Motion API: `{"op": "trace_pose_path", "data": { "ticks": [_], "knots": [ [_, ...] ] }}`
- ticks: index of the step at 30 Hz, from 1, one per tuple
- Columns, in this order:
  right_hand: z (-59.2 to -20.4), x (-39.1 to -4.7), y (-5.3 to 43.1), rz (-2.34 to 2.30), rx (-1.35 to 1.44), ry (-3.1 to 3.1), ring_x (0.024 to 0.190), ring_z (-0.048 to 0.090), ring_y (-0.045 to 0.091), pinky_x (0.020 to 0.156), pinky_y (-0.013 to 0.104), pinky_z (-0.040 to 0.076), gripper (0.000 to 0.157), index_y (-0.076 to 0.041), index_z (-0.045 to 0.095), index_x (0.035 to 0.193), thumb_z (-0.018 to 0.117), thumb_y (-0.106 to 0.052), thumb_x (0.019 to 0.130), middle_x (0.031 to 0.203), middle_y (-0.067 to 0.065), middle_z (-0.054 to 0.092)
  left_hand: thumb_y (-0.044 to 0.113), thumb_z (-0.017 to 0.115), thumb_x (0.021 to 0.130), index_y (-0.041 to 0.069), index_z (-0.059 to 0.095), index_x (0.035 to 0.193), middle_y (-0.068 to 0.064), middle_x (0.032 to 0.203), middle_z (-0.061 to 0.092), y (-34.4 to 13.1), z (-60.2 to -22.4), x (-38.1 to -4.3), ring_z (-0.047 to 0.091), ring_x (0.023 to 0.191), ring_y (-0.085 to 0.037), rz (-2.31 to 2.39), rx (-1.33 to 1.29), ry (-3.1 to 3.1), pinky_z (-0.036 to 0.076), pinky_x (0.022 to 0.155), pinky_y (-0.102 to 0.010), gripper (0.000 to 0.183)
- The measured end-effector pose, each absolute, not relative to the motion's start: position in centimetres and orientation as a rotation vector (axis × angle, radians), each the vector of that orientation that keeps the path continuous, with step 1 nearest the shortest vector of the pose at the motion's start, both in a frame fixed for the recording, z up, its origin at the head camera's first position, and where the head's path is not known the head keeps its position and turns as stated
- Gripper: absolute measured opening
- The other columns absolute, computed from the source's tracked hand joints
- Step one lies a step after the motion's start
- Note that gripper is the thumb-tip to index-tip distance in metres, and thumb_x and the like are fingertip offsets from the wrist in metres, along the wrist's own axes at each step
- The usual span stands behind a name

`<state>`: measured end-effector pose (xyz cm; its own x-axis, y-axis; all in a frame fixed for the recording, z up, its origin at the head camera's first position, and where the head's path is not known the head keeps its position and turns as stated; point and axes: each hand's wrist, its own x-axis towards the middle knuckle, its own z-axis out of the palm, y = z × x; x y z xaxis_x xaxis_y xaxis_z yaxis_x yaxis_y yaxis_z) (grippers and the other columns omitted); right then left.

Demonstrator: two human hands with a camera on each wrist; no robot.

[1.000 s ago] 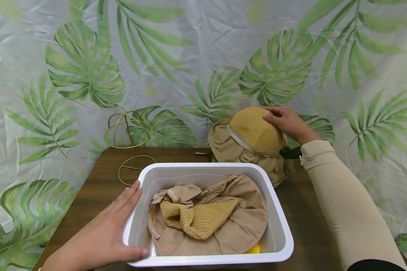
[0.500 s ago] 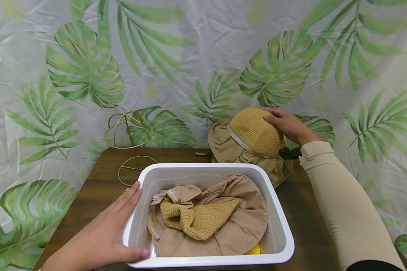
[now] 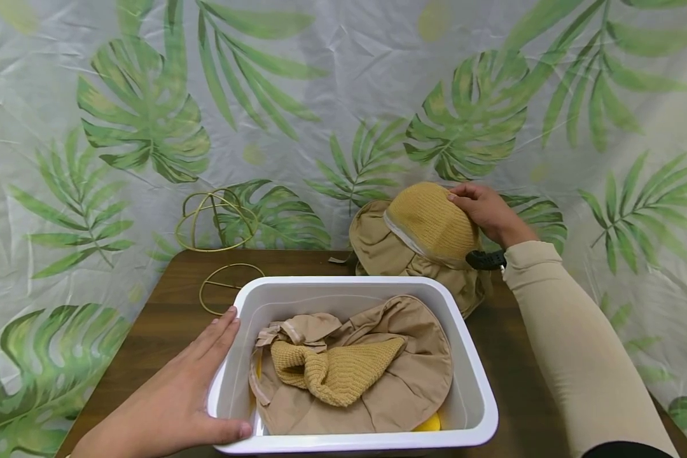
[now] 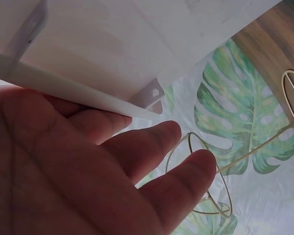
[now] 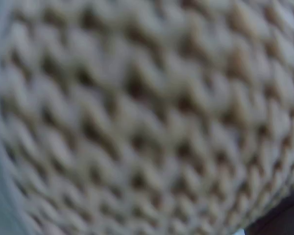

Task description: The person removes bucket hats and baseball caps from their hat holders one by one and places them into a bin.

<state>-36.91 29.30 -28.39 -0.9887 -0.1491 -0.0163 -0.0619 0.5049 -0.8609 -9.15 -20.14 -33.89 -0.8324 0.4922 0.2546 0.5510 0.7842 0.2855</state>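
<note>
A sun hat [image 3: 429, 219] with a domed yellow knitted crown and a wide tan fabric brim stands at the back right in the head view. My right hand [image 3: 492, 213] holds the crown's upper right side, thumb on the near face; the other fingertips are partly hidden. Blurred knit of this hat [image 5: 147, 117] fills the right wrist view. In front is a white plastic tub [image 3: 483, 407] with a second, collapsed hat [image 3: 343, 375] of the same kind in it. My left hand [image 3: 172, 388] rests on the tub's left rim, fingers extended and thumb on the front corner.
A gold wire stand [image 3: 217, 219] and a wire ring [image 3: 203, 296] are at the table's back left. The brown wooden table [image 3: 154, 312] runs up to a leaf-print cloth [image 3: 343, 95]. Something yellow [image 3: 429, 422] shows under the hat in the tub.
My right hand shifts very slightly on the hat's crown, the wrist lowering a little. My left hand and the tub stay nearly still.
</note>
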Motion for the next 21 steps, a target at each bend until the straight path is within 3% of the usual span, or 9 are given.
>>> {"op": "trace_pose_path", "data": {
  "ticks": [6, 11, 17, 21],
  "knots": [
    [-28.5, -36.9, 29.1, -1.505, -0.171, 2.744, 0.097, 0.050, 0.021, 0.078, 0.034, 0.044, 0.045, -0.011, 0.055, 0.115, 0.052, -0.046, 0.089, 0.122, 0.005, 0.047, 0.070, 0.065, 0.064, 0.005, 0.015, 0.147, -0.005, 0.154, 0.011, -20.2, -33.9, -9.1, 0.016, 0.138, -0.022, -0.520, -0.833, -2.803, 0.001, 0.102, -0.007, 0.117],
    [-28.0, -36.5, 28.9, -1.591, -0.166, 2.764, 0.097, 0.050, 0.019, 0.081, 0.035, 0.041, 0.039, -0.010, 0.057, 0.111, 0.055, -0.042, 0.089, 0.113, 0.002, 0.053, 0.069, 0.066, 0.064, 0.005, 0.015, 0.147, -0.005, 0.154, 0.012, -20.1, -33.8, -9.1, 0.017, 0.138, -0.023, -0.515, -0.830, -2.808, 0.001, 0.102, -0.007, 0.117],
    [-26.5, -35.6, 28.3, -1.619, -0.233, 2.794, 0.094, 0.051, 0.014, 0.079, 0.027, 0.041, 0.037, -0.010, 0.058, 0.110, 0.056, -0.040, 0.089, 0.103, -0.004, 0.055, 0.069, 0.066, 0.064, 0.007, 0.014, 0.148, -0.004, 0.154, 0.011, -20.1, -33.8, -9.0, 0.016, 0.138, -0.023, -0.514, -0.817, -2.827, 0.000, 0.102, -0.007, 0.117],
    [-25.2, -34.7, 27.6, -1.636, -0.308, 2.790, 0.103, 0.050, 0.017, 0.081, 0.027, 0.043, 0.037, -0.011, 0.061, 0.112, 0.058, -0.039, 0.088, 0.112, -0.001, 0.056, 0.069, 0.066, 0.064, 0.006, 0.014, 0.148, -0.005, 0.154, 0.011, -20.1, -33.8, -9.0, 0.017, 0.138, -0.023, -0.511, -0.826, -2.815, 0.001, 0.102, -0.007, 0.117]
  ]
}}
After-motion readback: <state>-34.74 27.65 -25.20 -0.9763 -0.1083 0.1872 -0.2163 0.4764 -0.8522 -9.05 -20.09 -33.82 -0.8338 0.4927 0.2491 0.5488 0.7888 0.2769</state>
